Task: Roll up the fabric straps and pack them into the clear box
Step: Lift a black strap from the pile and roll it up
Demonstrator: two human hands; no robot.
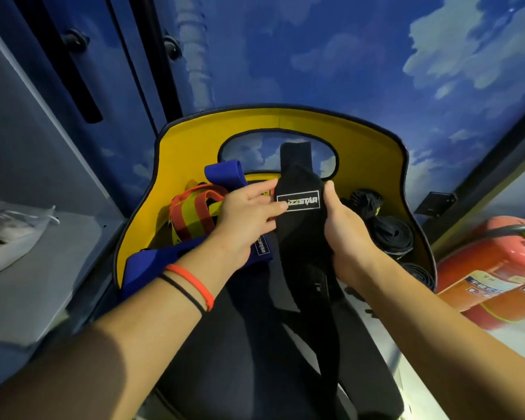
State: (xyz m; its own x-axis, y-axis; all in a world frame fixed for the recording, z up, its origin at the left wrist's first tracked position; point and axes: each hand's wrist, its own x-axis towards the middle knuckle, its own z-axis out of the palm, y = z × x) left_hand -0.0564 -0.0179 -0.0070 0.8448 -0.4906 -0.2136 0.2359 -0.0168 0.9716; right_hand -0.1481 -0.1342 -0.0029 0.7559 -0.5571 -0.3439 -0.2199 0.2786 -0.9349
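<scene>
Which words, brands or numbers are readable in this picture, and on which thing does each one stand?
"…IZZSTAR", start hidden under left fingers: label on black strap.
"RJ", faint, unsure: lower on that strap.
Blue strap, tag: too blurred.
Extinguisher, sticker: too blurred.
</scene>
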